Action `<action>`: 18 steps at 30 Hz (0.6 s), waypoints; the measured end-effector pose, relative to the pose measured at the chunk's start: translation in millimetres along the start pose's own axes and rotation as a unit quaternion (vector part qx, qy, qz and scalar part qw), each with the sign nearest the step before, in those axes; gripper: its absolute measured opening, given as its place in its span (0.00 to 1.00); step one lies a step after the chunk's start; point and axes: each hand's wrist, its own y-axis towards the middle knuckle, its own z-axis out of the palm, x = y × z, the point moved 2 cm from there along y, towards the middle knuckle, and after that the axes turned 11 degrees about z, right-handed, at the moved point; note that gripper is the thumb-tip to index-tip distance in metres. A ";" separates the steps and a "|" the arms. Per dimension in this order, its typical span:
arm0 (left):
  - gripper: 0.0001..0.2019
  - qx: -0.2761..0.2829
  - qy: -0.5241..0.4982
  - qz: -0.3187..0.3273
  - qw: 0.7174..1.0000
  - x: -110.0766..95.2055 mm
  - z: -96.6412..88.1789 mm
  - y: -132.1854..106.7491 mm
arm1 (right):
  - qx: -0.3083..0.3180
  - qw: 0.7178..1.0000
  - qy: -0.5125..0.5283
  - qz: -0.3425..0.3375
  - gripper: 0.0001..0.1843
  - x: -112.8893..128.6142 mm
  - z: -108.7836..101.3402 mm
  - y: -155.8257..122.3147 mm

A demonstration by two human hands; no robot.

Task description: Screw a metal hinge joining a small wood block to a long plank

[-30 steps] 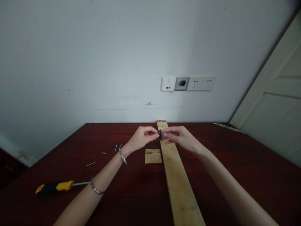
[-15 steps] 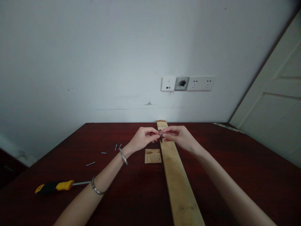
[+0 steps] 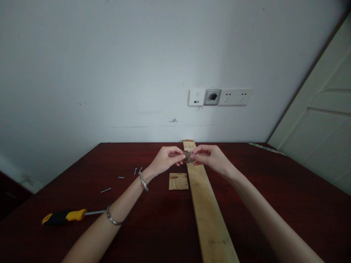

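Note:
A small metal hinge [image 3: 188, 157] is spread between my two hands above the far part of a long wooden board [image 3: 210, 215]. My left hand [image 3: 165, 160] pinches its left leaf between thumb and fingers. Its right leaf is pinched in my right hand [image 3: 210, 158]. Fingertips cover the outer edges of the hinge. Below my left hand, a small square piece of wood [image 3: 178, 182] lies against the board's left side, with a dark hole near its right edge.
A yellow and black screwdriver [image 3: 65, 216] lies at the left, its shaft reaching my left forearm. Several screws [image 3: 105, 190] are scattered on the dark red table [image 3: 148, 233]. Behind stands a white wall with sockets [image 3: 236, 97]; a patterned strip [image 3: 265, 148] lies at the back right.
The hinge has turned from nearly edge-on to showing both leaves spread flat. My right fingers have shifted slightly right, away from the left ones. Board, screws and screwdriver stay put.

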 end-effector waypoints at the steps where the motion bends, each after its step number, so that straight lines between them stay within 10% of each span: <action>1: 0.09 -0.002 0.001 -0.003 1.000 0.6 0.0 0.2 | 0.000 1.000 0.000 0.002 0.13 0.3 0.4 -0.3; 18: 0.10 -0.061 -0.042 -0.051 0.996 2.7 12.6 -1.6 | -0.134 0.976 -0.130 -0.117 0.09 -3.9 5.0 0.2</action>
